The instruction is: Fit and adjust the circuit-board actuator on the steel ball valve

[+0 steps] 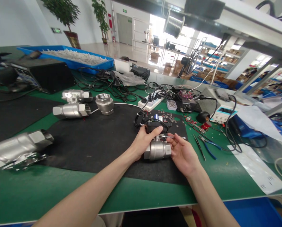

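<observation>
A steel ball valve [157, 150] lies on the black mat in front of me, with a black actuator box [155, 126] mounted on top. My left hand [145, 138] is wrapped round the actuator, thumb across its upper face. Between the fingertips of my right hand [182, 153] is a thin metal rod, perhaps a hex key [170, 136]. Its inner end reaches the bracket [158, 137] between valve and actuator; the exact contact is hidden. A black cable [139, 119] loops beside the actuator.
More steel valves [72, 110] stand to the left, one large valve [20, 148] nearest me. Behind are a power strip [151, 101] and tangled cables. Washers [169, 117] are scattered past the actuator. Tweezers [199, 147] and blue-handled pliers [209, 147] lie to the right.
</observation>
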`<state>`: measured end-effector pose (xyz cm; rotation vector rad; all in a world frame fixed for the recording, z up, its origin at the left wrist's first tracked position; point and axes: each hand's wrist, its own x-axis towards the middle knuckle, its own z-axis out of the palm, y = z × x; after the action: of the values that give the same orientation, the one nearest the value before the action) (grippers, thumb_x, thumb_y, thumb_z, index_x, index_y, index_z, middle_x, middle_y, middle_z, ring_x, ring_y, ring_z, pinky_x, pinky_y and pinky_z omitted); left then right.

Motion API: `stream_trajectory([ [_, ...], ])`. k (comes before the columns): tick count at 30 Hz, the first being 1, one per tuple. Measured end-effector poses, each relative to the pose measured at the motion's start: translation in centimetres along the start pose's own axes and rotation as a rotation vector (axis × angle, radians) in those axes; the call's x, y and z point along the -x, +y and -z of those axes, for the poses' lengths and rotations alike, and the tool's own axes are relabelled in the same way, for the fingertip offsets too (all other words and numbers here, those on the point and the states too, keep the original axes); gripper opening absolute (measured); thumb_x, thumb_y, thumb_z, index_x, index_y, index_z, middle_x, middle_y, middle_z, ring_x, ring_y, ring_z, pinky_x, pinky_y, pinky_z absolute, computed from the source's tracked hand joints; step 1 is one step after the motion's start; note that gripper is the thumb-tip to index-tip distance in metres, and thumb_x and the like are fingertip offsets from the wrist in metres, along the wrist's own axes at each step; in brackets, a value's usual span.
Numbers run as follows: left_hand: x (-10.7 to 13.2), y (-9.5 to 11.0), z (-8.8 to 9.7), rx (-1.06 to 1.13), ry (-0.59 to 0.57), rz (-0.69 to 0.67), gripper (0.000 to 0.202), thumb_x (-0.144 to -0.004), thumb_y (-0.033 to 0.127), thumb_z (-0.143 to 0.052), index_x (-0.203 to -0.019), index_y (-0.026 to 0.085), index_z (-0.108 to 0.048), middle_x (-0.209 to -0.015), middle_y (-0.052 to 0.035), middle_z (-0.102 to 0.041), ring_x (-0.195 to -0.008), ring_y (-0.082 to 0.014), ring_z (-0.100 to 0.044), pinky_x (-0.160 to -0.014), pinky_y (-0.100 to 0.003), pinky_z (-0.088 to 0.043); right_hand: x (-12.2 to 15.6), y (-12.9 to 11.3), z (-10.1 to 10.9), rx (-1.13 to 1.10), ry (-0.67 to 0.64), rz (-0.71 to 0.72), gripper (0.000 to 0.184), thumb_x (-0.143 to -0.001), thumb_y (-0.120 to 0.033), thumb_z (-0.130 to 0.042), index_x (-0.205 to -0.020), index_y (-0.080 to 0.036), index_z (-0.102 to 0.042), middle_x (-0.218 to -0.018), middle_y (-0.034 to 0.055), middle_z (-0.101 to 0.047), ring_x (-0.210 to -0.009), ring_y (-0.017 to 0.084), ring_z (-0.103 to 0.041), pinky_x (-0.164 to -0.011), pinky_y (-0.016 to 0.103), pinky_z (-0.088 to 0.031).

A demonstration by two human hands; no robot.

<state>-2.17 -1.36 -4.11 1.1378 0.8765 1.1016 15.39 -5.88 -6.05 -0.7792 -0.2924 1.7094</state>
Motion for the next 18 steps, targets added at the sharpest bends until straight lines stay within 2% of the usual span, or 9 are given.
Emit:
stream_trajectory([
  [3, 0.0, 0.0, -0.1, -0.026, -0.007, 0.0, 0.059, -0.082, 0.055, -0.077, -0.126, 0.017, -0.067, -0.129, -0.0099, -0.071, -0.108, -0.0221, -0.069, -0.098, -0.033, -0.054, 0.4, 0.6, -0.3, 0.044, 0.021, 0.069, 0.03, -0.09, -0.038, -0.077, -0.109, -0.015, -0.074, -0.088, 0.0044, -0.076, -0.073, 0.014, -0.066, -0.059, 0.023, -0.051],
  [5, 0.1, 0.1, -0.3, -0.056, -0.018, -0.015, 0.054, -0.081, 0.053, -0.079, -0.12, 0.017, -0.07, -0.122, -0.0091, -0.074, -0.107, -0.0223, -0.07, -0.097, -0.033, -0.055, 0.5, 1.1, -0.5, 0.077, 0.056, 0.13, 0.031, -0.086, -0.039, -0.081, -0.106, -0.017, -0.074, -0.087, 0.0032, -0.076, -0.078, 0.016, -0.067, -0.069, 0.026, -0.054],
  [8, 0.2, 0.6, -0.5, -0.07, -0.043, -0.019, 0.052, -0.075, 0.048, -0.085, -0.114, 0.017, -0.072, -0.114, -0.0091, -0.076, -0.103, -0.0227, -0.071, -0.096, -0.035, -0.058, 0.3, 1.8, -1.0, 0.09, 0.097, 0.197, 0.032, -0.078, -0.036, -0.088, -0.1, -0.019, -0.072, -0.08, -0.0008, -0.072, -0.072, 0.014, -0.063, -0.067, 0.025, -0.051],
  [12, 0.3, 1.2, -0.4, -0.049, -0.109, 0.045, 0.054, -0.069, 0.04, -0.09, -0.114, 0.017, -0.073, -0.117, -0.01, -0.076, -0.105, -0.0237, -0.072, -0.099, -0.039, -0.059, 0.2, 2.5, -1.8, 0.087, 0.124, 0.269, 0.035, -0.074, -0.034, -0.092, -0.097, -0.021, -0.068, -0.079, -0.0043, -0.068, -0.068, 0.012, -0.06, -0.064, 0.024, -0.048],
  [18, 0.3, 0.7, -0.4, -0.073, -0.088, 0.037, 0.052, -0.071, 0.042, -0.089, -0.113, 0.015, -0.073, -0.116, -0.0116, -0.076, -0.105, -0.0246, -0.073, -0.098, -0.04, -0.06, 0.2, 3.4, -2.3, 0.128, 0.194, 0.391, 0.037, -0.074, -0.036, -0.092, -0.095, -0.02, -0.066, -0.085, -0.0022, -0.068, -0.076, 0.014, -0.062, -0.066, 0.025, -0.049],
])
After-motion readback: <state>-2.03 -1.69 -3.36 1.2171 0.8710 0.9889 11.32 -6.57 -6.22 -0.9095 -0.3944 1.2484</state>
